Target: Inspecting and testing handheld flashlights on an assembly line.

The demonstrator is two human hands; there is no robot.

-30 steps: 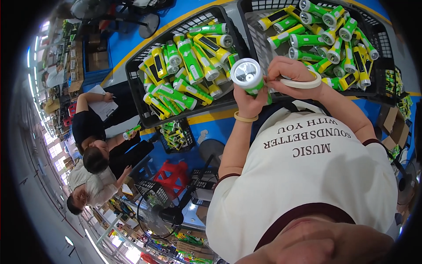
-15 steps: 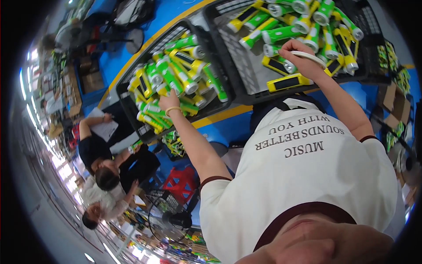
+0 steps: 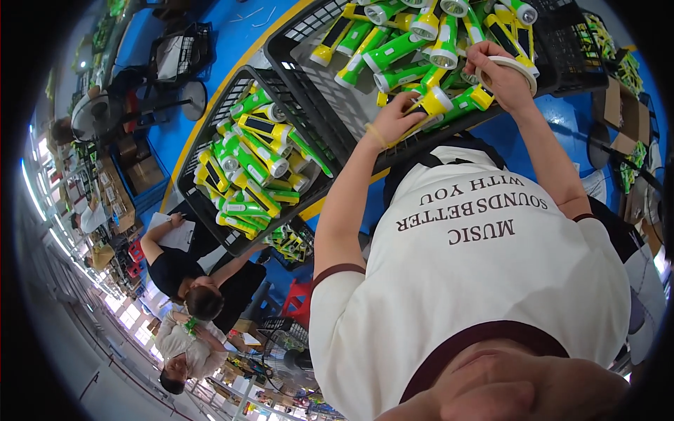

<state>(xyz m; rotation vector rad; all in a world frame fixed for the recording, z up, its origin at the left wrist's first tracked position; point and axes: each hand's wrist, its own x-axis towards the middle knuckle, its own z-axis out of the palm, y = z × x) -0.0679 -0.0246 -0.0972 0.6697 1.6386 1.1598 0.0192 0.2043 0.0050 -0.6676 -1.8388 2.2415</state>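
Inside the large black crate lies a heap of green and yellow flashlights (image 3: 397,50). My left hand (image 3: 394,121), with a pale yellow band at the wrist, is closed on a yellow flashlight (image 3: 437,101) near the crate's front side; the lamp end points right, and the hand partly covers the body. My right hand (image 3: 507,83) has a wide cream-white ring (image 3: 528,71) around it, which looks like a tape roll. Its fingers are curled together over the heap's right part, and what they grip is hidden. A green flashlight (image 3: 460,107) lies between the two hands.
A second black crate (image 3: 188,184) full of flashlights stands to the left. Beyond it, two people (image 3: 172,263) are at the lower left. A standing fan (image 3: 95,118) is farther off, and an open cardboard box (image 3: 625,116) stands at the right.
My left hand has moved from the left crate to the large crate, onto a yellow flashlight. My right hand stays over the large crate. The view has shifted, and the people at left have moved.
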